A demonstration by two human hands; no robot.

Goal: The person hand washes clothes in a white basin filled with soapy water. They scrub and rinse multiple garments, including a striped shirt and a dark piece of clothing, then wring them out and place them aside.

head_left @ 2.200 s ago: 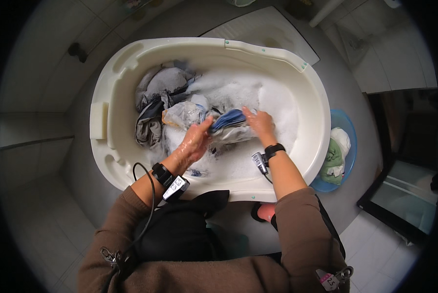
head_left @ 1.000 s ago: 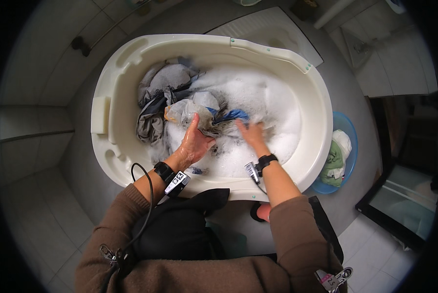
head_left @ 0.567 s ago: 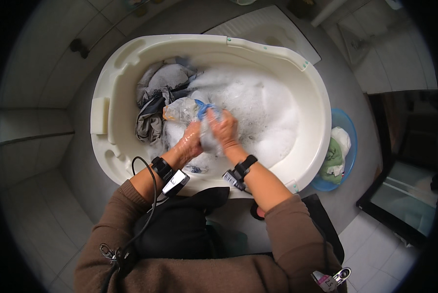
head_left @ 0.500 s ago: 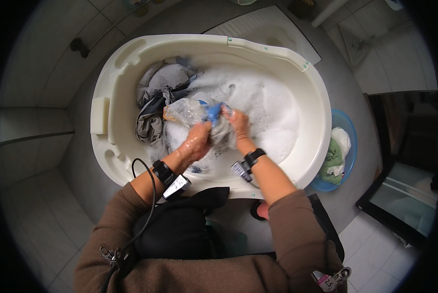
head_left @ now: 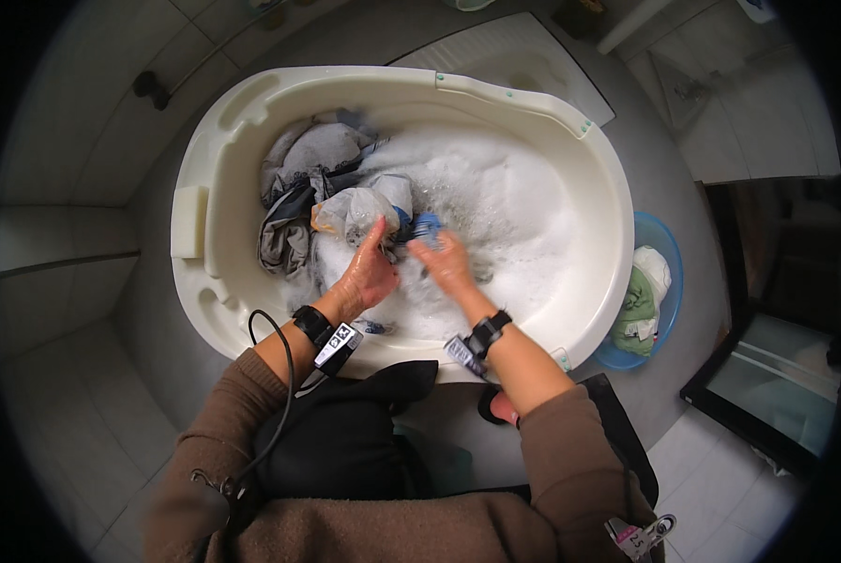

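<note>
Suds (head_left: 533, 206) fill the centre and right of the tub (head_left: 615, 272), while the grey clothes (head_left: 285, 248) sit bunched at its left end, which I judge leaves the hands working room. The blue cloth (head_left: 426, 226) lies mid-frame in the foam, beside the white cloth (head_left: 356, 212), kept, I think, within reach of both. I see the left hand (head_left: 371, 279) with thumb raised apart from the fingers, palm toward frame right, gripping nothing visible. The right hand (head_left: 447, 265) slants in from lower right, fingertips at the blue cloth; whether they pinch it, I cannot tell.
</note>
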